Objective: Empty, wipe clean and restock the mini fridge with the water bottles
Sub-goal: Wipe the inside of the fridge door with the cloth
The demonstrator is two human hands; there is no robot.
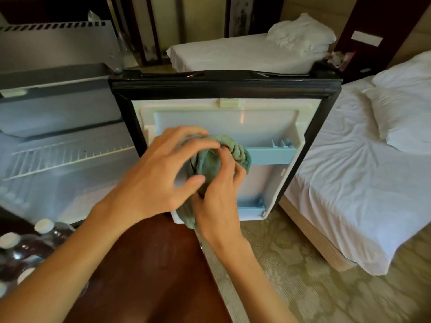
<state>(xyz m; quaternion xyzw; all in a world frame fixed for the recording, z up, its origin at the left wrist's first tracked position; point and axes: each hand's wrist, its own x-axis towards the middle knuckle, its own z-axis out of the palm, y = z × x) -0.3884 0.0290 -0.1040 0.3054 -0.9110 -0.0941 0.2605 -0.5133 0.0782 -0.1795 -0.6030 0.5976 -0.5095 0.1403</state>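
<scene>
Hotel beds [349, 183] behind, fridge door [256, 120] open — my right hand [219, 206] clamped the green cloth [238, 149] by the door shelf [272, 155], left hand [158, 169] cupped over it, grip too blurry to call — and the water bottles [53, 234] sat by my left forearm [70, 264], one careless swing from toppling.

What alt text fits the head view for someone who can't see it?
The left hand and right hand hold a bunched green cloth in front of the open mini fridge door. The wire shelf shows at left, water bottles stand at lower left, white beds to the right.
</scene>
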